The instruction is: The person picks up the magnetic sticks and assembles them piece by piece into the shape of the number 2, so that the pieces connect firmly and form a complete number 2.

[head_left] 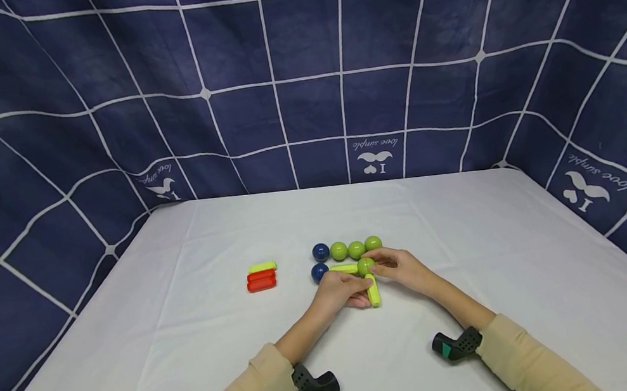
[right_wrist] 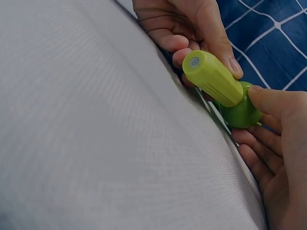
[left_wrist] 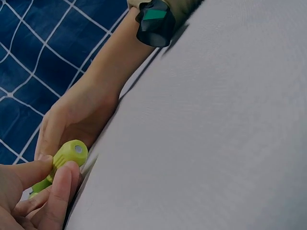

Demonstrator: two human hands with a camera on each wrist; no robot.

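My left hand (head_left: 337,290) pinches a yellow-green ridged rod (head_left: 373,292) between thumb and fingers. In the right wrist view that rod (right_wrist: 213,79) shows a round grey metal spot on its free end; its other end meets a green ball (right_wrist: 240,112). My right hand (head_left: 404,269) holds this green ball (head_left: 365,266) with thumb and fingertips. A second yellow-green rod (head_left: 344,269) lies from the ball leftward to a dark blue ball (head_left: 320,272), partly hidden behind the left hand.
Just behind the hands, another blue ball (head_left: 321,252) and three green balls (head_left: 356,250) form a row on the white-covered table (head_left: 221,358). To the left lie two red rods (head_left: 262,280) and a yellow-green rod (head_left: 262,267). A dark blue gridded cloth (head_left: 310,113) hangs behind.
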